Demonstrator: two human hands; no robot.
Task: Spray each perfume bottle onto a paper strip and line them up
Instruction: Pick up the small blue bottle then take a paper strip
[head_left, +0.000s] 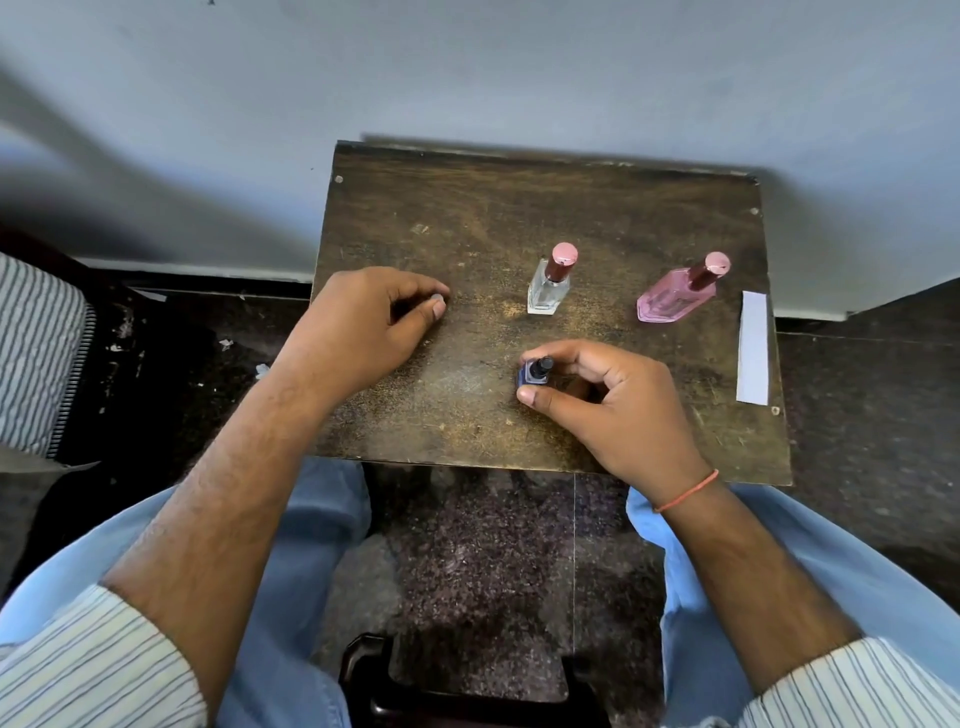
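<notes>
Three perfume bottles stand on a small dark wooden table (467, 208). A clear bottle with a pink cap (549, 283) is at the middle, and a pink bottle with a pink cap (678, 296) stands to its right. My right hand (608, 405) grips a small dark blue bottle (532, 373) near the front, thumb and fingers around it; its black sprayer top is bare. My left hand (363, 325) rests on the table at the left with its fingers curled in, thumb against forefinger; I cannot tell whether anything is inside. A white paper strip (752, 348) lies along the right edge.
The table backs against a pale wall. Dark speckled floor surrounds it, with small paper scraps (244, 358) to the left. A striped cloth (41, 358) shows at the far left. My knees in light blue trousers (311, 519) flank the table's front edge.
</notes>
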